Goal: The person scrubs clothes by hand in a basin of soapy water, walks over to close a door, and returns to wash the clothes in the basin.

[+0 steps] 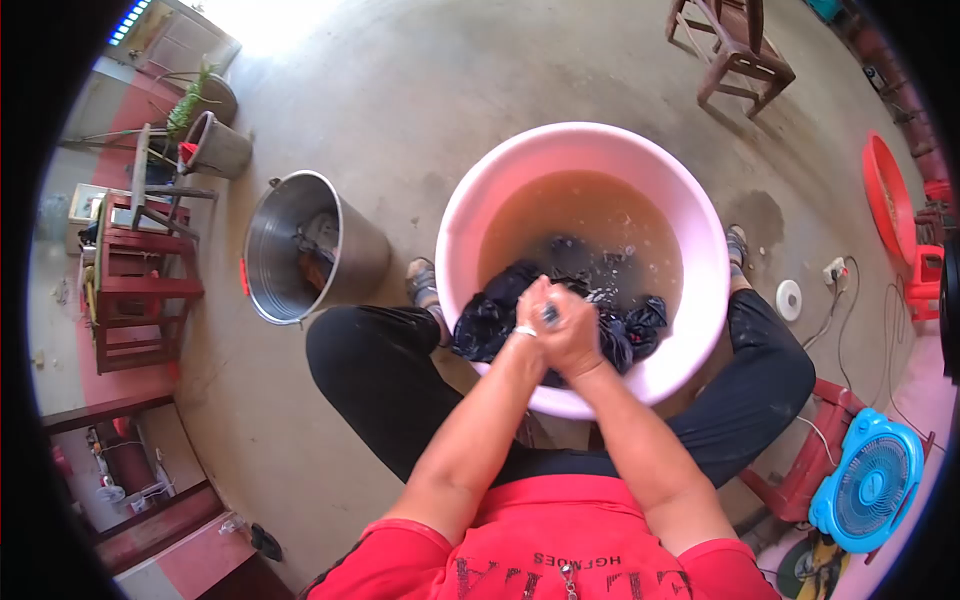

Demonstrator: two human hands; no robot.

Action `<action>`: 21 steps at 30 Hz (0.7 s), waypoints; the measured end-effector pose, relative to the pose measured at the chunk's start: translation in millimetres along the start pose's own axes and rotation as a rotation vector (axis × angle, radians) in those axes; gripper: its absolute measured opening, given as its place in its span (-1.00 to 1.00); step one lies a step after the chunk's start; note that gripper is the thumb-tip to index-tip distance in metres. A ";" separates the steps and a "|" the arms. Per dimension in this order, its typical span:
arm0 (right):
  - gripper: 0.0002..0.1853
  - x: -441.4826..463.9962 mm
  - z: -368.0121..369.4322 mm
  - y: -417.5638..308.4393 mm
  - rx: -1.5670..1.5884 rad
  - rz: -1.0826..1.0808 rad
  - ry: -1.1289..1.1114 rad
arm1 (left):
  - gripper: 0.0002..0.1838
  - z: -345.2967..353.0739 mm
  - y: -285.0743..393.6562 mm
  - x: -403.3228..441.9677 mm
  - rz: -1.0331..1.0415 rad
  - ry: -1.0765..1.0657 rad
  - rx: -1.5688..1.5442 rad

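Note:
A pink basin point(580, 140) of murky brown water point(570, 205) stands on the floor between my knees. Dark wet clothing point(492, 318) is bunched along its near side, partly under water and partly over the inner wall. My left hand point(533, 305), with a white band at the wrist, is closed against my right hand point(574, 335) above the middle of the basin. Both are wrapped round a piece of the dark clothing, a bit of which shows between the fingers. Most of the gripped part is hidden, and the fingers are slightly blurred.
A metal bucket point(365, 250) with cloth inside stands left of the basin. Beyond it are a grey bucket point(225, 150) and a red wooden rack point(150, 290). A wooden chair point(745, 65) is at the upper right. A blue fan point(870, 482) and cables point(852, 330) are on the right.

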State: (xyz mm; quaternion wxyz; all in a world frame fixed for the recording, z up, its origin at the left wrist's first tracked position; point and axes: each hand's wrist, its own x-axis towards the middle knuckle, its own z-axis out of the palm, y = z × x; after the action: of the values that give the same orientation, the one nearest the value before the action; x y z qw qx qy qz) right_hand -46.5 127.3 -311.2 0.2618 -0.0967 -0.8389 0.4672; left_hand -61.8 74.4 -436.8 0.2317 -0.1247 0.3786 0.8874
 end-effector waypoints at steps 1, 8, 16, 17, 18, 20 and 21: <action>-0.74 -5.5 3.7 -10.8 0.016 -0.164 0.066 | -0.78 28.8 21.1 -18.9 -0.035 0.161 -0.261; -0.43 7.2 -54.4 117.4 0.121 0.554 -0.544 | -0.64 44.3 65.6 -1.3 -0.591 0.225 -0.129; -0.58 16.0 -115.1 105.5 0.802 0.730 -0.194 | -0.69 38.0 86.5 -12.0 -0.671 -0.085 0.230; -0.58 13.7 -115.7 101.4 0.800 0.733 -0.192 | -0.68 39.0 86.0 -14.5 -0.656 -0.064 0.208; -0.60 17.1 -113.0 87.1 0.896 0.777 -0.190 | -0.68 33.5 78.1 -12.4 -0.655 -0.063 0.208; -0.70 19.0 -95.7 55.1 0.805 0.645 -0.309 | -0.65 20.8 50.9 -5.5 -0.574 0.018 0.029; -0.77 14.6 -81.1 34.0 0.613 0.472 -0.422 | -0.76 32.7 42.6 -8.0 -0.497 0.177 0.098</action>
State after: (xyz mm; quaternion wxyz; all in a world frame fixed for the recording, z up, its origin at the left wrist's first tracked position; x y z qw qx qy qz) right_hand -18.7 211.3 -299.9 -0.0128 -0.1061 -0.6516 0.7510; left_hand -77.9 69.9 -385.2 0.4143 -0.2796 0.3976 0.7695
